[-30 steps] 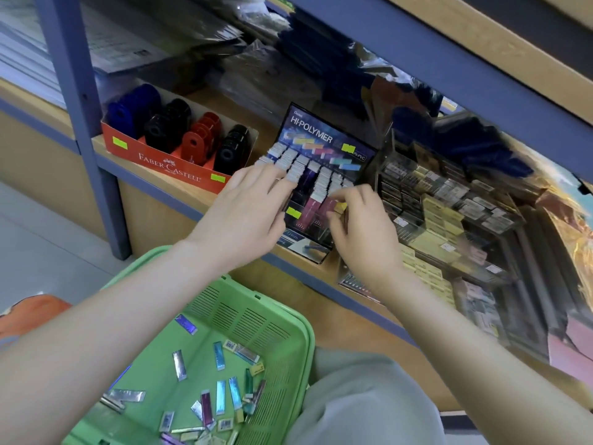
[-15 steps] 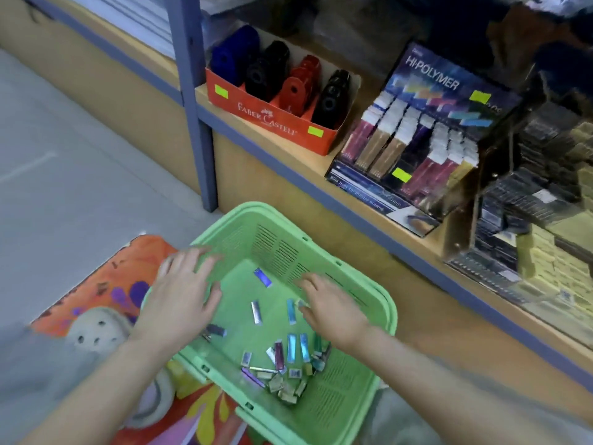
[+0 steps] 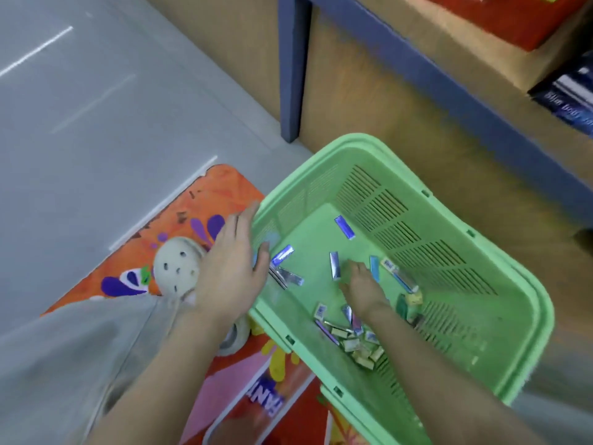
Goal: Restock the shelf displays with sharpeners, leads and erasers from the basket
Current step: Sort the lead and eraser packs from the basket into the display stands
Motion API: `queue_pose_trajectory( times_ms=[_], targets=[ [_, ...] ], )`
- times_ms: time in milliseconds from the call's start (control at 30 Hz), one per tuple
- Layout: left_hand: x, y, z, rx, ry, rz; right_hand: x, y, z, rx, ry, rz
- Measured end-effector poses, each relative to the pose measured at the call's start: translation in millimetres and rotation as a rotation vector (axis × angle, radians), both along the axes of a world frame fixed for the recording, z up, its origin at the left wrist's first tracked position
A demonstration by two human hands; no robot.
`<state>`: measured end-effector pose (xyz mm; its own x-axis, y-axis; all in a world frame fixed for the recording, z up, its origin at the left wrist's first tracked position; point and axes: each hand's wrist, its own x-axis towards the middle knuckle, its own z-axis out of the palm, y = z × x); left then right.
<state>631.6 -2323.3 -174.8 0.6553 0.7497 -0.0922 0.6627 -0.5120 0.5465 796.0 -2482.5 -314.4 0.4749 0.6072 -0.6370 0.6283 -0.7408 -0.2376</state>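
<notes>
A green plastic basket [image 3: 500,322] stands on the floor below the shelf. Several small lead cases [image 3: 345,227] in blue, silver and gold lie scattered on its bottom, most piled near the front. My left hand [image 3: 229,277] lies over the basket's left rim with its fingers straight, right by a blue case [image 3: 281,255]. My right hand [image 3: 364,285] reaches down inside the basket with its fingers spread on the bottom among the cases. It holds nothing that I can see.
The wooden shelf front with its blue edge [image 3: 449,85] and blue post [image 3: 290,69] rises behind the basket. A red display box [image 3: 519,20] and a dark lead display [image 3: 568,94] sit on the shelf. An orange mat [image 3: 179,226] and a beige clog [image 3: 178,268] lie left.
Both hands left the lead display on the shelf and came down to the basket. The view tilted down, and the right hand has reached further in among the cases.
</notes>
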Motion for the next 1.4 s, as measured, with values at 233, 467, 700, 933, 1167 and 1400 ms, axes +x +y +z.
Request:
queue_pose_trajectory(
  times_ms=[233, 467, 700, 933, 1167, 1400],
  targets=[
    [-4, -1, -18, 0.041, -0.022, 0.069, -10, 30, -43, -0.027, -0.07, -0.209],
    [-3, -7, -21, 0.184, -0.151, 0.045, -17, 35, -14, 0.235, 0.24, -0.383],
    [31, -49, -19, -0.497, -0.279, 0.179, -31, 32, 92, 0.787, 0.335, -0.291],
    [56, -64, -8, -0.8, -0.493, 0.391, -11, 11, 106, 0.832, 0.459, -0.156],
    [42, -60, -21, -0.846, -0.437, 0.406, 37, -57, 9, -0.042, 0.388, -0.086],
    [50, -69, -24, -0.881, -0.413, 0.401, 38, -66, -14, -0.134, 0.148, 0.167]
  ],
)
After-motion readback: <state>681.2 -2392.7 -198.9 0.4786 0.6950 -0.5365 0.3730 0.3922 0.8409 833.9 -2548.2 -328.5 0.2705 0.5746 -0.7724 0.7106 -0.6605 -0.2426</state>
